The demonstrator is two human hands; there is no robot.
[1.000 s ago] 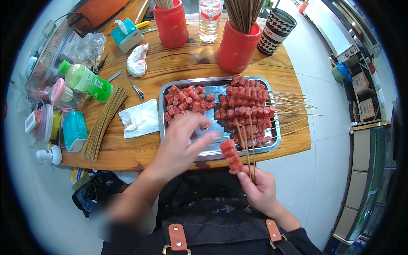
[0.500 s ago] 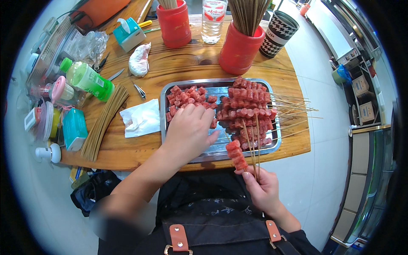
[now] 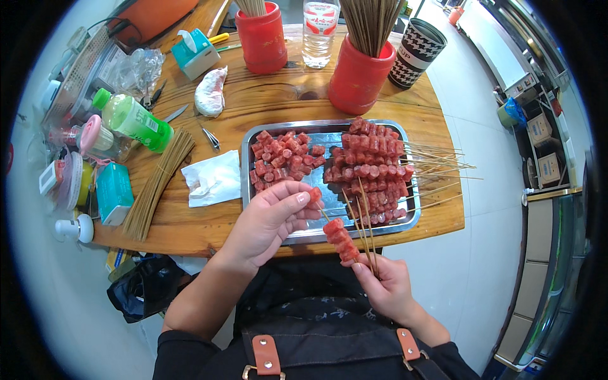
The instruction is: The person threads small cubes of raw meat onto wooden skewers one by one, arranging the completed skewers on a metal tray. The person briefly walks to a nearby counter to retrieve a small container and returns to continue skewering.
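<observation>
Between thumb and fingers, my left hand (image 3: 269, 218) pinches a small piece of red meat (image 3: 315, 195) at the tip of a skewer. My right hand (image 3: 391, 285) grips that skewer, which carries several meat pieces (image 3: 342, 242), along with a few bare bamboo sticks (image 3: 363, 218). Both hands are over the near edge of a metal tray (image 3: 297, 235). Loose meat chunks (image 3: 283, 155) lie in its left part. Finished-looking meat skewers (image 3: 372, 171) are stacked on its right, their sticks jutting past the right rim.
Left of the tray are a white tissue (image 3: 212, 179), a bundle of bamboo sticks (image 3: 158, 183) and a green bottle (image 3: 134, 120). Behind it stand red stick-filled jars (image 3: 361, 75), a clear water bottle (image 3: 318, 38) and a patterned cup (image 3: 415, 54). A knife (image 3: 176, 113) lies at the left.
My left hand has come up from the loose meat with one piece and brought it to the skewer's tip. My right hand has tilted the skewer and sticks slightly leftward.
</observation>
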